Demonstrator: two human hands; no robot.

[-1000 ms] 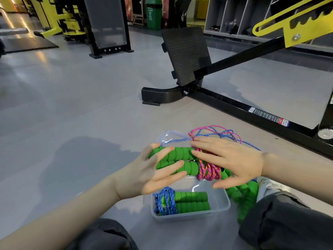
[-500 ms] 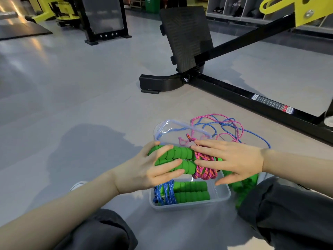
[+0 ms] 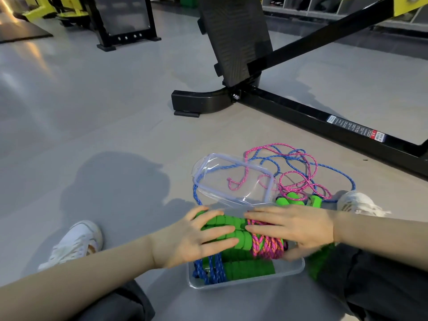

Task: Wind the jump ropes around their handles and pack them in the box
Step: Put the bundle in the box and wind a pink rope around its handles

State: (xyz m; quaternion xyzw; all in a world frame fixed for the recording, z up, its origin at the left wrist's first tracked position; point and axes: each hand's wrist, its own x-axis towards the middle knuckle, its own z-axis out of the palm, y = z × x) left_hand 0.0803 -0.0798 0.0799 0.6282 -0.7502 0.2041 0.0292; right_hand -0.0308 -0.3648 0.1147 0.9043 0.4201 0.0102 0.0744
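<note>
A clear plastic box (image 3: 293,273) sits on the floor between my knees. Inside lies a bundle of green foam handles with blue rope (image 3: 214,272) wound round them. My left hand (image 3: 194,239) and my right hand (image 3: 294,228) both hold a second bundle (image 3: 240,237), green handles wrapped in pink rope, at the top of the box. The left hand grips the green end, the right covers the pink coils. Beyond the box lie the clear lid (image 3: 234,181), loose pink and blue ropes (image 3: 298,167) and more green handles (image 3: 290,199).
A black gym machine frame (image 3: 301,112) with a tilted foot plate (image 3: 234,40) crosses the floor behind the ropes. My white shoes (image 3: 74,244) sit at left and right, dark trouser legs at the bottom. Another black stand (image 3: 125,22) is at the back left.
Both hands have lowered the pink-wrapped bundle down into the box. The view has tilted downward, showing more of the loose ropes, the lid and my shoes.
</note>
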